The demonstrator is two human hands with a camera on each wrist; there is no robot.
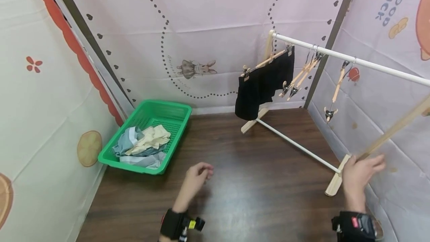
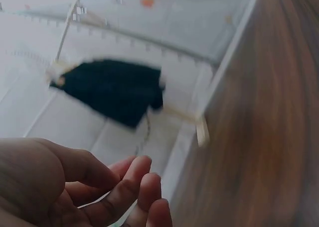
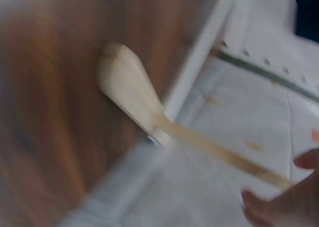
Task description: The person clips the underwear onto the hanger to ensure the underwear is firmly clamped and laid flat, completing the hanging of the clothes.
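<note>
A dark wooden tabletop (image 1: 235,167) lies under both hands, walled in by printed fabric panels. Well ahead and to the left of the left hand (image 1: 196,176) sits a green plastic basket (image 1: 149,137) against the left wall, holding a heap of crumpled clothes (image 1: 144,146) in pale yellow, grey-blue and white. Nothing lies on the bare wood between that hand and the basket.

A small drying rack (image 1: 302,148) of wood and white rods stands on the right side of the tabletop. Its near wooden foot (image 1: 336,182) rests on the surface just left of the right hand (image 1: 361,174), and a low white rod runs from there away to the far foot. On the upper white rail, far beyond the right hand, hang black shorts (image 1: 265,81) clipped on a wooden hanger, and nearer along the rail several empty wooden clip hangers (image 1: 300,77).

The left hand hovers over the wood, fingers loosely curled with the palm free, holding and touching nothing; the left wrist view shows the fingers (image 2: 132,179) relaxed and slightly bent. The right hand is at the rack's near slanted wooden upright (image 1: 393,132), its fingers stretched out toward the right wall alongside the post. The motion blur there hides whether the fingers actually close round the post or only lie by it; I cannot tell.
</note>
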